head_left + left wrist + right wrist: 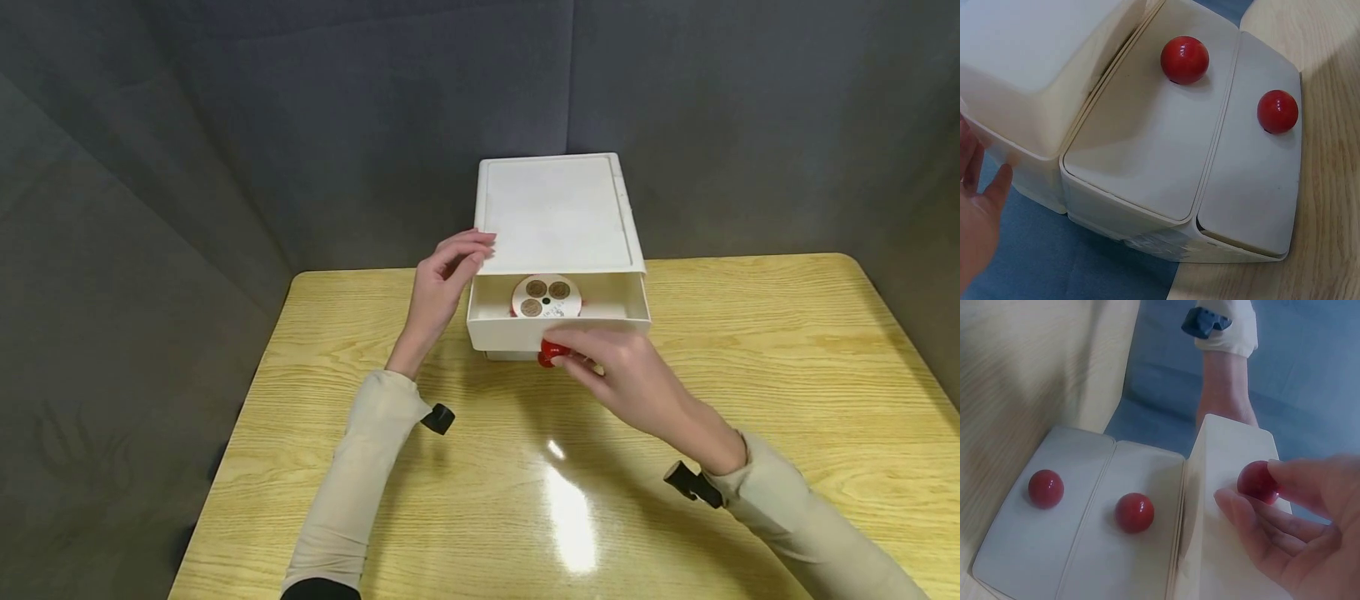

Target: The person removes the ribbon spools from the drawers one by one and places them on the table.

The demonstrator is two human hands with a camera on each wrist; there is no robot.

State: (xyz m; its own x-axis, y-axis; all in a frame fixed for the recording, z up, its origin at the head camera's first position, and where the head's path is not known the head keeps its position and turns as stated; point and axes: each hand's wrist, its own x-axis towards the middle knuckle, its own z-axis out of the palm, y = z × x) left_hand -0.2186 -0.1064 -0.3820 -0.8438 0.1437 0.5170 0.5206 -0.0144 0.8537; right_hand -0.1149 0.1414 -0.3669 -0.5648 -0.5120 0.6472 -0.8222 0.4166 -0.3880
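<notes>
A small white chest of drawers (555, 208) has red round knobs. Its top drawer (495, 333) is pulled out, while the middle drawer (1141, 125) and bottom drawer (1250, 169) are closed. My right hand (633, 375) pinches the top drawer's red knob (1259, 482) between thumb and fingers. At the chest's upper left edge, my left hand (442, 287) rests with loosely bent fingers. Inside the open drawer lies a round white object (558, 307) with three brown discs on its face and a red edge; its lower part is hidden by the drawer front.
The chest stands on a wood-grain table (750, 375), near its back edge. A dark grey cloth (337, 125) hangs behind and beside the table. Each wrist bears a small black camera (438, 418).
</notes>
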